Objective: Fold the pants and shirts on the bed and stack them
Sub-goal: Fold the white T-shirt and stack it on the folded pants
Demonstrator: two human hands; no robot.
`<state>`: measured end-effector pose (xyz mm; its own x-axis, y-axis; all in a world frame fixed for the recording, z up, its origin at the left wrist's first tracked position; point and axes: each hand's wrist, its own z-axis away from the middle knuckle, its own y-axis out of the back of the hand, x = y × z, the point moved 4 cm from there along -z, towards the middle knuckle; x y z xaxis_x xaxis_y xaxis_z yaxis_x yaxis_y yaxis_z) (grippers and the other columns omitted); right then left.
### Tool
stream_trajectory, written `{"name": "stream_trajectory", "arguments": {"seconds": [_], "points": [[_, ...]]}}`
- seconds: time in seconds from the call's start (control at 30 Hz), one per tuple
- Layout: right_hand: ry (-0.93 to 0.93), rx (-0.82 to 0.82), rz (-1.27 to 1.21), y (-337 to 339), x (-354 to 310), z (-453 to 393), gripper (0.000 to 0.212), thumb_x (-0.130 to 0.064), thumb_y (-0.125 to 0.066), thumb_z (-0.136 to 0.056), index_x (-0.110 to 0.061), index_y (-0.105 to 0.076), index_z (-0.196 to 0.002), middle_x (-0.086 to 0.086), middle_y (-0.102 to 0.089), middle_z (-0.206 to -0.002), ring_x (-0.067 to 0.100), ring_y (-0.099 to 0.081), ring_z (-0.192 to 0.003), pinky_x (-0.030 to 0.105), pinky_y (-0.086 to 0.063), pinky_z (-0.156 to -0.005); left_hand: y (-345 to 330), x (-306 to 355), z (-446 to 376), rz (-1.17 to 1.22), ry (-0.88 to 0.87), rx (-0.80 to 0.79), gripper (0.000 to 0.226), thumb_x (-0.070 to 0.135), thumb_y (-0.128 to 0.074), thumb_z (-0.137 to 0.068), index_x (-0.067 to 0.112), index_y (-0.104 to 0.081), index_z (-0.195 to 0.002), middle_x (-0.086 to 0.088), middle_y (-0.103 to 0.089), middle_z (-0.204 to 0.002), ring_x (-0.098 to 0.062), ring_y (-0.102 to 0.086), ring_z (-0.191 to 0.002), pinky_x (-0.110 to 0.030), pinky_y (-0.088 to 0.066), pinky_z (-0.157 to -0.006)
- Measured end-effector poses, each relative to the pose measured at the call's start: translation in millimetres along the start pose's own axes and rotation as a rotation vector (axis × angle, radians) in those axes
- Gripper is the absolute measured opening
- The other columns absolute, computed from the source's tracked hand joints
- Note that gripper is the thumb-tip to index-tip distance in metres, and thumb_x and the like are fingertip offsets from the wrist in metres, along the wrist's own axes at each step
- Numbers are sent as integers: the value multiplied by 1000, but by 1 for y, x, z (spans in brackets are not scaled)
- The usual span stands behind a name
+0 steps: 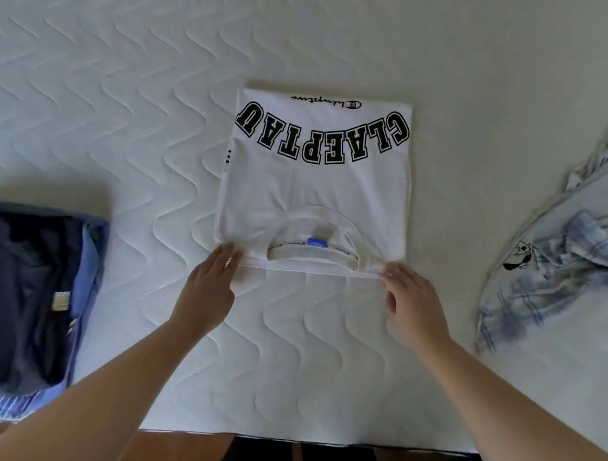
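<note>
A white T-shirt [315, 190] with black block letters lies folded into a rectangle in the middle of the bed, collar toward me. My left hand [212, 284] touches its near left corner with straight fingers. My right hand [411, 300] rests at the near right corner, fingers extended on the edge. A stack of folded dark blue clothes [17, 299] sits at the left. A crumpled pile of light blue plaid clothes [566, 263] lies at the right.
The white quilted mattress [142, 84] stretches far beyond the shirt. Its near edge [275, 437] runs along the bottom, with brown floor below it.
</note>
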<state>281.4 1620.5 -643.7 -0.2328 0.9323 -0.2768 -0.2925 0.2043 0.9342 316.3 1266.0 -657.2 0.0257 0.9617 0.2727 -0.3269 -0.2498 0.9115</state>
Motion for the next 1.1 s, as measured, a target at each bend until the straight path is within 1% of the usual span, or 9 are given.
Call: {"name": "stream_trajectory", "arguments": {"seconds": [0.13, 0.27, 0.5, 0.63, 0.73, 0.83, 0.9, 1.0, 1.1], "points": [[-301, 159, -298, 12, 8, -9, 28, -4, -60, -89, -7, -65, -116, 11, -68, -113, 33, -61, -104, 38, -46, -91, 17, -6, -7, 320, 163, 197, 42, 6, -55, -94, 5, -53, -136, -16, -49, -140, -32, -50, -127, -46, -43, -105], [-597, 170, -555, 15, 24, -31, 30, -17, -59, -95, -3, -60, -122, 13, -65, -116, 28, -62, -104, 35, -45, -92, 27, -28, -35, 544, 443, 241, 37, 23, -59, -97, 9, -56, -131, -11, -62, -122, -23, -63, -105, -30, -47, -91], [-763, 121, -491, 3, 21, -54, 22, -29, -59, -93, -10, -69, -98, 7, -69, -89, 26, -60, -86, 28, -35, -68, 27, -52, -66, 689, 715, 181, 24, 34, -73, -86, 18, -70, -102, 7, -69, -89, -19, -66, -92, -26, -48, -78], [-850, 49, -402, 2, 19, -55, 24, -37, -58, -94, -20, -74, -99, 5, -70, -91, 31, -62, -93, 35, -47, -81, 24, -53, -71, 670, 741, 63, 28, 36, -74, -85, 15, -70, -104, -1, -71, -90, -22, -66, -86, -27, -51, -72], [-838, 16, -500, 4, 28, -57, 28, -37, -58, -95, -15, -74, -107, 8, -73, -102, 30, -64, -100, 36, -49, -88, 21, -57, -74, 749, 728, 38, 23, 25, -71, -88, 8, -72, -104, -3, -68, -75, -18, -63, -70, -18, -47, -59], [-886, 55, -886, -1, 38, -51, 29, -28, -63, -94, -5, -72, -110, 11, -71, -89, 23, -64, -77, 32, -51, -79, 21, -62, -74, 818, 698, -20, 28, 24, -71, -89, 4, -71, -108, -5, -65, -74, -18, -58, -69, -26, -45, -70], [-959, 81, -1016, -6, 45, -44, 28, -23, -66, -93, -2, -71, -110, 4, -66, -75, 14, -58, -64, 23, -49, -67, 21, -65, -71, 720, 636, -46, 26, 27, -70, -90, 7, -71, -107, -1, -65, -74, -15, -60, -71, -22, -44, -70], [-964, 79, -953, -14, 49, -43, 25, -24, -68, -91, -4, -73, -104, 0, -65, -69, 14, -58, -62, 27, -48, -70, 19, -63, -67, 650, 578, -54, 21, 27, -70, -90, 11, -72, -102, 6, -65, -69, -5, -59, -66, -16, -39, -59], [-936, 83, -811, -15, 47, -46, 23, -32, -70, -87, -11, -75, -95, 2, -70, -75, 18, -64, -72, 28, -47, -73, 18, -61, -67, 649, 610, -19, 18, 25, -72, -88, 12, -69, -100, 4, -67, -72, -9, -62, -67, -21, -46, -65]]}}
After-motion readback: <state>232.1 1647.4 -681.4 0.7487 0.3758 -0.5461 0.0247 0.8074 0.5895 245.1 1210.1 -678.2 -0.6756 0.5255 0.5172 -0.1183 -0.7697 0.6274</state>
